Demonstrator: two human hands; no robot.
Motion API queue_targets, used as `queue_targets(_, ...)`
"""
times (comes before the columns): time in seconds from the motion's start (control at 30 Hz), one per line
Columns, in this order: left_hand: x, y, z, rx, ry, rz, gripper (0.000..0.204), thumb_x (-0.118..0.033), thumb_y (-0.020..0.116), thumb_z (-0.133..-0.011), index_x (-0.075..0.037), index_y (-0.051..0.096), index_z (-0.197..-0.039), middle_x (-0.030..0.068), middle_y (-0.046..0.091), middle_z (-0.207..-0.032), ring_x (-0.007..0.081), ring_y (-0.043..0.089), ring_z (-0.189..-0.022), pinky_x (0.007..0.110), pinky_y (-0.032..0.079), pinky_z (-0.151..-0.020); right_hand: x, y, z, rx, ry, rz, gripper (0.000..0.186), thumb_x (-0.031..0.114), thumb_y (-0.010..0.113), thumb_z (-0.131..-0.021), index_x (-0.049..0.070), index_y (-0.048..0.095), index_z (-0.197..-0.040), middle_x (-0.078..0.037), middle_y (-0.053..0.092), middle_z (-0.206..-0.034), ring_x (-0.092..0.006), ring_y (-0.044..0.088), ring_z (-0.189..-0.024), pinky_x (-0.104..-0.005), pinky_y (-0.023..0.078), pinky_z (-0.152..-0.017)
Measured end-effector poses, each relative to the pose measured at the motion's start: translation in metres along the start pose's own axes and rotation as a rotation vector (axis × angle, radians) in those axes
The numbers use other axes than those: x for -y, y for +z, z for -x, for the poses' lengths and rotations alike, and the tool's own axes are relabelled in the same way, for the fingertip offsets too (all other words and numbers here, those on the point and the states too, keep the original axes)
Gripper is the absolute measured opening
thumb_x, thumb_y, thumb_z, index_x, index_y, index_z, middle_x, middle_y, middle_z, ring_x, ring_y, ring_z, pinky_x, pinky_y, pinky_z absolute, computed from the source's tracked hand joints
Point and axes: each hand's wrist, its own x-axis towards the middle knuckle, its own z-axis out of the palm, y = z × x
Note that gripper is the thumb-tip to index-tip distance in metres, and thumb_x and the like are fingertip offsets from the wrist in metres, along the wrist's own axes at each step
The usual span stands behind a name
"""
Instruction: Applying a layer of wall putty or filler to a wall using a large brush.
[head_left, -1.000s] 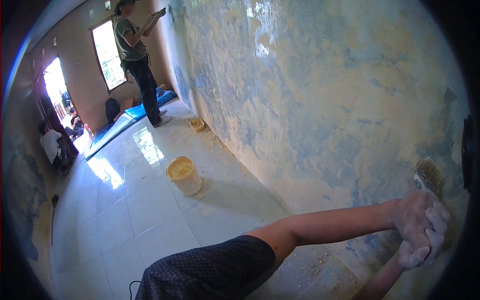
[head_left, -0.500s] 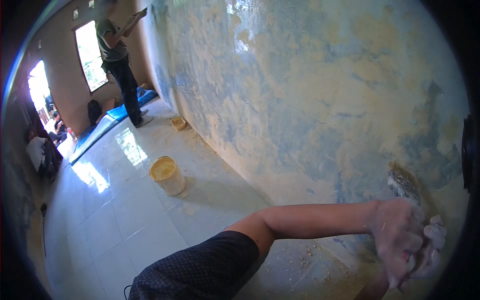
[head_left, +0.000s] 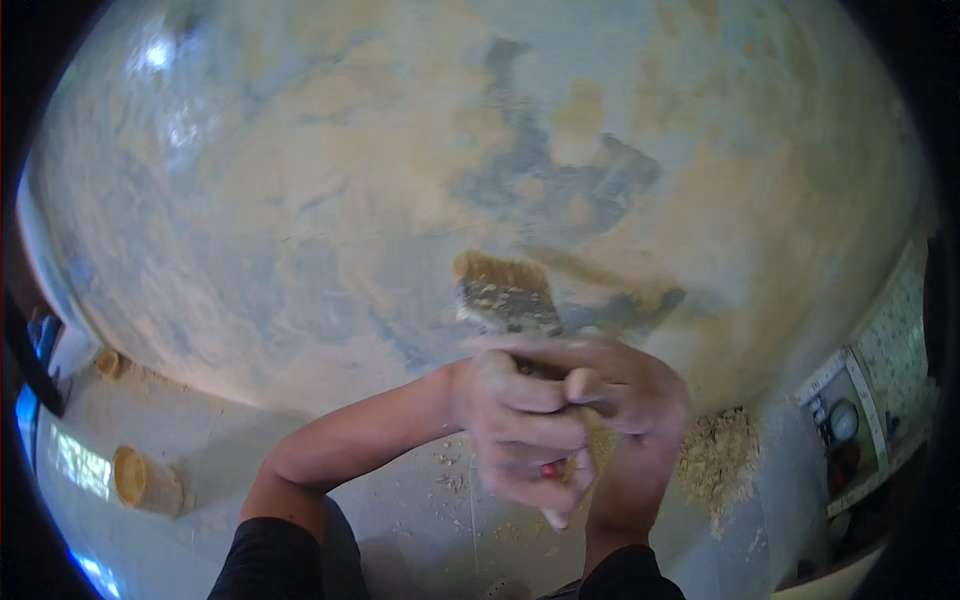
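A wide brush (head_left: 505, 290) with tan bristles and a paint-smeared band points up in front of a patchy cream and blue-grey wall (head_left: 330, 150). Both dusty hands are closed together at its lower end. My left hand (head_left: 525, 430) has its fingers curled around the handle, with a small red part showing between them. My right hand (head_left: 640, 385) overlaps it from the right, gripping higher up near the band. Most of the handle is hidden by my fingers. Whether the bristles touch the wall, I cannot tell.
A yellow-smeared bucket (head_left: 145, 480) stands on the tiled floor at lower left, with a small container (head_left: 110, 365) farther along the wall's foot. Crumbly debris (head_left: 720, 460) lies at the wall's base on the right. An opening (head_left: 845, 430) at far right holds dishes or similar items, unclear.
My view has swung right to face the wall squarely, so the co-worker, window and doorway have left clear view. The brush and both hands now sit near the middle.
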Motion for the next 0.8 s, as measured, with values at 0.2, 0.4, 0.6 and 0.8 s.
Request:
queue_targets(0.2,-0.009,0.024,-0.002,-0.06,0.074,-0.069,0.031,-0.035,0.054,-0.091,-0.019,0.049,-0.065,-0.0064,0.047,-0.062,0.008,0.049,-0.065,0.028,0.037,-0.068,0.008,-0.006,0.011,-0.12,0.05,0.056,0.046,0.042,0.051,-0.095,0.002,0.064,-0.115,-0.012,0.069,-0.091,-0.0195,0.065,-0.083,-0.0325,0.05,-0.076)
queue_targets(0.4,-0.007,0.031,-0.011,0.228,-0.082,-0.044,0.009,-0.025,0.062,-0.066,-0.022,0.057,-0.072,-0.0062,0.057,-0.077,0.0103,0.057,-0.084,0.029,0.038,-0.078,0.004,-0.008,0.021,-0.618,-0.018,-0.17,0.013,0.011,0.068,-0.085,0.0,0.068,-0.093,-0.008,0.07,-0.081,-0.0108,0.063,-0.069,-0.0236,0.048,-0.062)
queue_targets(0.6,-0.01,0.045,-0.029,0.212,-0.111,0.006,0.009,-0.024,0.06,-0.076,-0.027,0.064,-0.084,-0.0067,0.063,-0.092,0.0102,0.058,-0.094,0.04,0.036,-0.09,0.024,-0.037,0.071,-0.898,-0.266,-0.275,0.021,0.009,0.067,-0.083,-0.002,0.061,-0.101,-0.014,0.069,-0.085,-0.0177,0.068,-0.076,-0.0293,0.055,-0.067)
queue_targets(0.8,-0.02,0.054,-0.031,0.196,-0.146,0.147,0.007,-0.018,0.057,-0.077,-0.022,0.061,-0.081,-0.0035,0.063,-0.098,0.0109,0.06,-0.099,0.031,0.044,-0.088,0.007,-0.069,0.119,-1.074,0.049,0.165,0.022,0.012,0.064,-0.087,-0.005,0.058,-0.099,-0.023,0.069,-0.091,-0.0198,0.069,-0.066,-0.0267,0.055,-0.059)
